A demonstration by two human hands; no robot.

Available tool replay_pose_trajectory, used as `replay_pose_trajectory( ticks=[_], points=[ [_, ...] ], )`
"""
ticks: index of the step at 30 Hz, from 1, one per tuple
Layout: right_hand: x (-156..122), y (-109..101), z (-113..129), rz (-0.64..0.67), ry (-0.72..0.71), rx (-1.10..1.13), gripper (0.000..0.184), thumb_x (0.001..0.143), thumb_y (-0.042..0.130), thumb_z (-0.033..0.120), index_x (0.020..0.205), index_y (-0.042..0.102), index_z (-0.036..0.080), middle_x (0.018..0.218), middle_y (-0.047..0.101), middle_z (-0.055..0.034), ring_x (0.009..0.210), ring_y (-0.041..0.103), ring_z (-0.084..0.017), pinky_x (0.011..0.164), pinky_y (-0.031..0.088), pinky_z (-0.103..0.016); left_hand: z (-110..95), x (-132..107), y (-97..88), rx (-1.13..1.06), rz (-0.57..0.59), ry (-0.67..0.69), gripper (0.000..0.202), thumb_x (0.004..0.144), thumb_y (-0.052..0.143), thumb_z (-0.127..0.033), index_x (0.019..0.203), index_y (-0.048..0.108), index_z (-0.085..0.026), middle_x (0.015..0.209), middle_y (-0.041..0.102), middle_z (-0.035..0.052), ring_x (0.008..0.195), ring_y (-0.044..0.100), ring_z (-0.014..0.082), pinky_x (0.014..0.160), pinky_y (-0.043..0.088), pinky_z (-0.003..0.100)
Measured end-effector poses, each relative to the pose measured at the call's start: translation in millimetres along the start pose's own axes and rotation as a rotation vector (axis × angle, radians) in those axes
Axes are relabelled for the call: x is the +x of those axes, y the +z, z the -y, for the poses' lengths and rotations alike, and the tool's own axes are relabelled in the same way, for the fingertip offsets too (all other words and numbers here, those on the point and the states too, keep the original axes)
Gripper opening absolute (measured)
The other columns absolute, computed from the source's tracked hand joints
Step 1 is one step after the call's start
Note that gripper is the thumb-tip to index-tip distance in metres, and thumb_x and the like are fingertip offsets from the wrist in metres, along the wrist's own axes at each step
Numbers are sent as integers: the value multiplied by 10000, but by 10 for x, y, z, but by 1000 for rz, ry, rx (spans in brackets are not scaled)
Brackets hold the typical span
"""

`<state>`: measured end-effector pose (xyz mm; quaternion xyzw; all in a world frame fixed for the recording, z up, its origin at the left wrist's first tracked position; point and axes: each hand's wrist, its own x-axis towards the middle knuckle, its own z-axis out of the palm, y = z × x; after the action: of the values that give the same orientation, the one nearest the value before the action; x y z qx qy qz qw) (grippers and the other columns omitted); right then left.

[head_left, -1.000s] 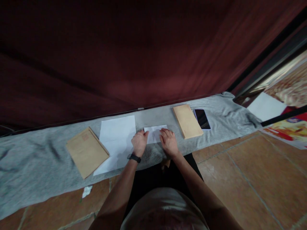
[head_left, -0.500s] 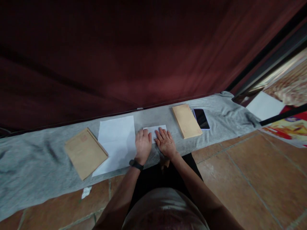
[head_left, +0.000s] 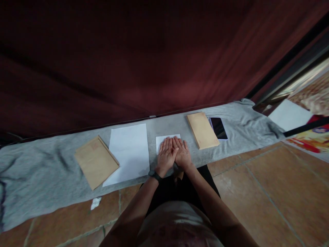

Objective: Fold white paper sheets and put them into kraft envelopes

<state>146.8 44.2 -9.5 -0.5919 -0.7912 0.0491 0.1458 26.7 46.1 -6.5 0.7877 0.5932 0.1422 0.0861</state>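
Head camera: at frame centre I see my left hand (head_left: 166, 156) and right hand (head_left: 183, 155) pressed flat, fingers open, side by side on folded white paper (head_left: 160, 140).

Dim overall; brighter daylight at far right edge. My view bends at edges, wide-lens distortion. Red curtain (head_left: 128, 61) murky, soft. Floor tiles (head_left: 269, 192) slightly blurred.
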Motion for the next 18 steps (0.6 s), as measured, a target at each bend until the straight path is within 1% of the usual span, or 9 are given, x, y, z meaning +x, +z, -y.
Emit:
replay_pose_trajectory(
  ticks=[2,6,10,13,18],
  points=[
    [6,1,-21,-11,45,11,535,1043,336,277,1553,349,115,1612,343,-125,1488,316,-292,1222,190,-502,26,-8,-5,34,-3,-16,631,1042,258,-431,1550,301,-61,1624,306,175,1539,193,263,1250,229,483],
    [-12,-28,-134,-37,114,7,534,1047,342,300,1549,360,120,1608,351,-115,1479,336,-295,1217,200,-497,85,-41,13,86,-53,-39,637,1033,301,-407,1550,281,-36,1628,276,200,1544,162,274,1244,229,493],
    [-38,-52,-267,-52,169,-15,521,1052,345,331,1548,376,175,1597,377,-98,1478,343,-292,1205,225,-507,144,-64,38,112,-87,-73,626,1025,325,-371,1550,276,-32,1627,271,208,1542,172,278,1241,233,490],
    [-48,-48,-319,-55,191,-30,505,1051,351,342,1534,407,206,1596,385,-80,1473,351,-295,1203,234,-512,187,-81,43,114,-120,-110,619,1025,323,-357,1552,270,-38,1628,275,204,1539,187,272,1240,238,489],
    [-58,-44,-335,-85,196,-9,498,1050,349,336,1519,431,192,1579,414,-98,1461,370,-298,1196,250,-524,241,-120,-7,106,-157,-167,611,1025,317,-335,1547,275,-22,1622,279,218,1530,216,288,1233,255,505]
  ],
)
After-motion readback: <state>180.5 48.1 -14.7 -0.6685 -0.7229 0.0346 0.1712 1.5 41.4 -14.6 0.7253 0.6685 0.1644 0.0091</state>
